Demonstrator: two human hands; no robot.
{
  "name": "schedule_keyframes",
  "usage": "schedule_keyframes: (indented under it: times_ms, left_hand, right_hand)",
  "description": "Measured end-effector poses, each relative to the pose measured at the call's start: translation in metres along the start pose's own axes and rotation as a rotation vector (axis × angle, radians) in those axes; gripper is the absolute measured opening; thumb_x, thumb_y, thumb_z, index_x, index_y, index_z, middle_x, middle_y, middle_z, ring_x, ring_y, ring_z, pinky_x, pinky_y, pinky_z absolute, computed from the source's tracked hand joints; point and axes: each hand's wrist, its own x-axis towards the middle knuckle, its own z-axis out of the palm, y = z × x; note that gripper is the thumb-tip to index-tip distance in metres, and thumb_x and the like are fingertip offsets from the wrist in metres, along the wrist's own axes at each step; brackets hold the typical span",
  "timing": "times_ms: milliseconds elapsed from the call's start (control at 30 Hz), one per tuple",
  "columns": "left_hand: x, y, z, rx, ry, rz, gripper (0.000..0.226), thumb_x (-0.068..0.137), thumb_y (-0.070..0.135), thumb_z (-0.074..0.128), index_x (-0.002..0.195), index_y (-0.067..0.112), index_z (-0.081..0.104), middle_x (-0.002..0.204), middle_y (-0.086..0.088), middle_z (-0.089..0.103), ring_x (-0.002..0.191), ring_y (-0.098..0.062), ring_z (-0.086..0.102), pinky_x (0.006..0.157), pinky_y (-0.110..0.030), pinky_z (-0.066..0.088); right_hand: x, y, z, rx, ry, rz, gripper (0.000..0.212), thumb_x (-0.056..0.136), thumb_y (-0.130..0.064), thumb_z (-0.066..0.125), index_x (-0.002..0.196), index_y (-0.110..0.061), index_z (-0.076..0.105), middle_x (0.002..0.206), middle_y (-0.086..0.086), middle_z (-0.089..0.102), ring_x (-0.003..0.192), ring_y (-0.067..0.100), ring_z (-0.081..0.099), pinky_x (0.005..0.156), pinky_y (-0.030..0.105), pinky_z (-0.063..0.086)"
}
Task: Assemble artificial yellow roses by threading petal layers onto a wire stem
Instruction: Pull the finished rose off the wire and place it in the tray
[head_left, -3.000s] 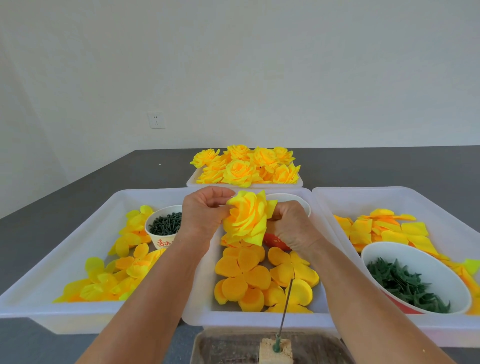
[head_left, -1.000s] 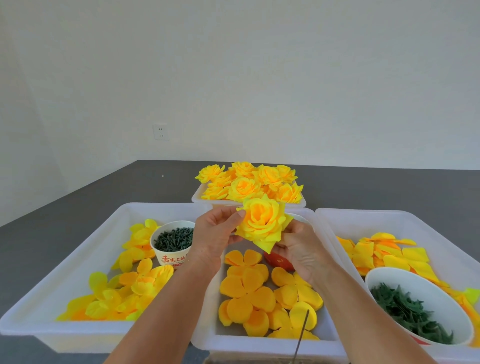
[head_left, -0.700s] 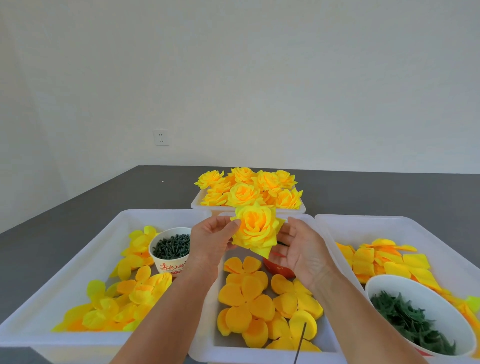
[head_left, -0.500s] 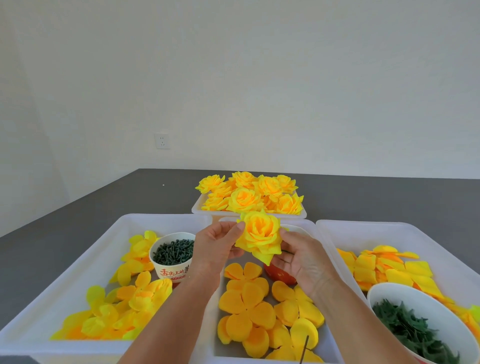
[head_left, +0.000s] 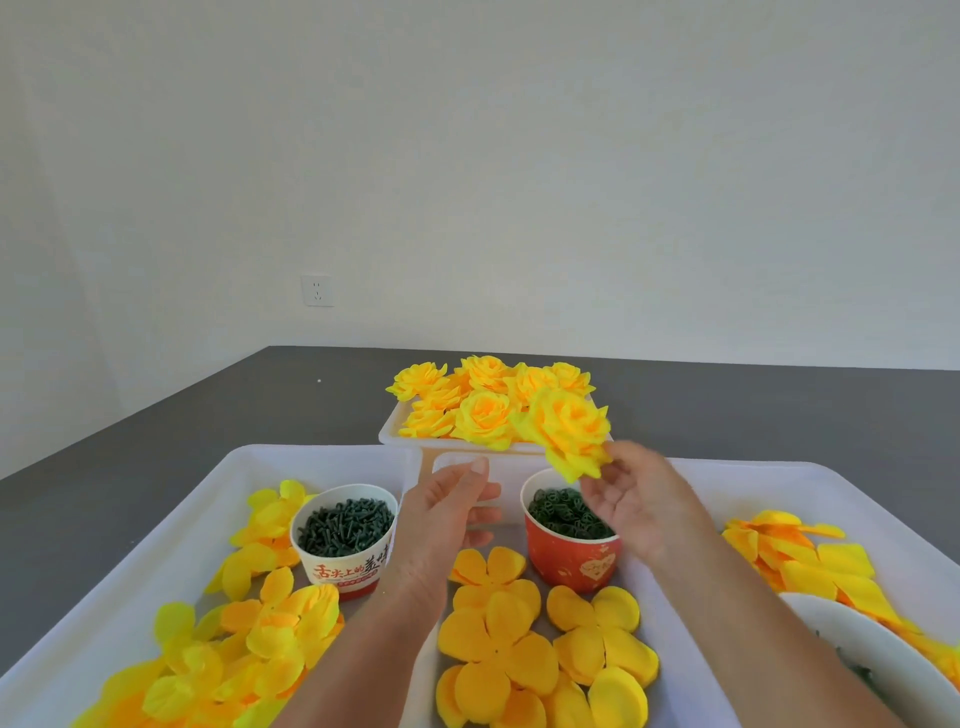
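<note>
Here the rose (head_left: 569, 431) sat just above our right hand (head_left: 636, 506), touching its blurred fingertips; whether they pinched it, we could not tell. Our left hand (head_left: 447, 512) hung relaxed, holding nothing.

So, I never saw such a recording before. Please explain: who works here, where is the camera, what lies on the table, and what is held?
No machine works here; a person does, with bare hands. The camera sits on the person's head, looking forward and down. The right hand lifts a finished rose toward the far tray of finished roses; whether its fingers pinch it is blurred. The left hand is open, holding nothing. On the dark table stand white trays of loose petals and two cups of small green parts.
</note>
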Motion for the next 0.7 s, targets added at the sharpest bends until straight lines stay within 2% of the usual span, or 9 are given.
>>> schedule_keyframes:
  times_ms: [167, 267, 333, 400, 500, 567, 633, 700]
  left_hand:
    - [0.001, -0.008, 0.001, 0.203, -0.005, 0.039, 0.026, 0.093, 0.021, 0.055, 0.077, 0.008, 0.07, 0.077, -0.012, 0.071, 0.062, -0.015, 0.061, 0.06, -0.027, 0.05]
    - [0.004, -0.012, 0.0, 0.269, -0.022, 0.057, 0.028, 0.095, 0.019, 0.053, 0.074, 0.01, 0.07, 0.071, -0.007, 0.07, 0.057, -0.009, 0.06, 0.055, -0.022, 0.049]
    - [0.005, -0.013, 0.0, 0.276, -0.021, 0.056, 0.028, 0.095, 0.018, 0.052, 0.073, 0.011, 0.069, 0.067, -0.002, 0.07, 0.055, -0.007, 0.059, 0.053, -0.02, 0.049]
    - [0.006, -0.014, 0.001, 0.288, -0.004, 0.061, 0.028, 0.095, 0.018, 0.052, 0.073, 0.013, 0.069, 0.069, -0.005, 0.07, 0.056, -0.009, 0.059, 0.054, -0.022, 0.05]
    - [0.008, -0.013, 0.003, 0.324, 0.022, 0.073, 0.026, 0.095, 0.019, 0.052, 0.075, 0.012, 0.067, 0.078, -0.016, 0.069, 0.061, -0.016, 0.059, 0.061, -0.029, 0.051]
    - [0.008, -0.012, 0.004, 0.349, 0.012, 0.071, 0.025, 0.096, 0.02, 0.05, 0.077, 0.013, 0.066, 0.08, -0.014, 0.069, 0.061, -0.015, 0.059, 0.061, -0.028, 0.05]
    - [0.008, -0.013, 0.005, 0.358, 0.0, 0.073, 0.024, 0.096, 0.02, 0.049, 0.079, 0.014, 0.065, 0.078, -0.007, 0.068, 0.058, -0.008, 0.058, 0.056, -0.022, 0.049]
    - [0.008, -0.012, 0.005, 0.362, -0.003, 0.077, 0.025, 0.096, 0.02, 0.049, 0.079, 0.015, 0.066, 0.076, -0.003, 0.067, 0.057, -0.006, 0.057, 0.054, -0.019, 0.048]
  right_hand:
    - [0.049, -0.037, 0.014, -0.136, 0.161, -0.129, 0.012, 0.087, -0.002, 0.057, 0.076, -0.005, 0.055, 0.072, 0.014, 0.058, 0.059, 0.02, 0.058, 0.042, 0.022, 0.051]
    - [0.078, -0.036, 0.02, -0.214, 0.215, -0.134, 0.013, 0.087, -0.001, 0.058, 0.075, -0.005, 0.053, 0.072, 0.013, 0.058, 0.06, 0.019, 0.058, 0.048, 0.027, 0.05]
    - [0.095, -0.031, 0.025, -0.275, 0.229, -0.128, 0.006, 0.086, 0.0, 0.058, 0.081, -0.003, 0.055, 0.076, 0.015, 0.06, 0.06, 0.019, 0.059, 0.048, 0.027, 0.049]
    - [0.108, -0.024, 0.028, -0.343, 0.231, -0.13, 0.006, 0.084, 0.001, 0.058, 0.089, -0.001, 0.056, 0.085, 0.019, 0.062, 0.061, 0.02, 0.06, 0.047, 0.029, 0.049]
    - [0.122, -0.019, 0.029, -0.4, 0.258, -0.153, 0.008, 0.082, 0.003, 0.059, 0.077, -0.001, 0.054, 0.093, 0.022, 0.063, 0.065, 0.024, 0.061, 0.05, 0.031, 0.048]
    - [0.128, -0.017, 0.028, -0.442, 0.3, -0.173, 0.013, 0.081, 0.002, 0.06, 0.072, -0.003, 0.053, 0.09, 0.021, 0.064, 0.066, 0.027, 0.062, 0.059, 0.035, 0.053]
    - [0.132, -0.017, 0.024, -0.521, 0.34, -0.193, 0.014, 0.082, 0.0, 0.06, 0.07, -0.003, 0.053, 0.077, 0.017, 0.064, 0.059, 0.026, 0.062, 0.071, 0.041, 0.058]
    - [0.134, -0.015, 0.023, -0.617, 0.362, -0.219, 0.014, 0.083, -0.001, 0.059, 0.07, -0.004, 0.053, 0.068, 0.014, 0.06, 0.054, 0.023, 0.061, 0.072, 0.043, 0.058]
